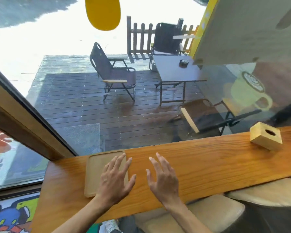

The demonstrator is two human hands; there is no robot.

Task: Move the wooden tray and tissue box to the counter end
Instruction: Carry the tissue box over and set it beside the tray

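Observation:
A flat pale wooden tray (95,172) lies on the orange-brown wooden counter (208,163), toward its left part. My left hand (115,179) is over the tray's right side, fingers spread, holding nothing. Just right of the tray, my right hand (163,179) hovers above bare counter with its fingers apart. A light wooden tissue box (265,137) with an oval slot on top stands far to the right on the counter, well away from both hands.
The counter runs along a large window; its left end (45,182) meets the window frame (23,125). Beige cushioned stools (217,214) sit below the counter's near edge. Outside the glass are a deck with folding chairs and a table.

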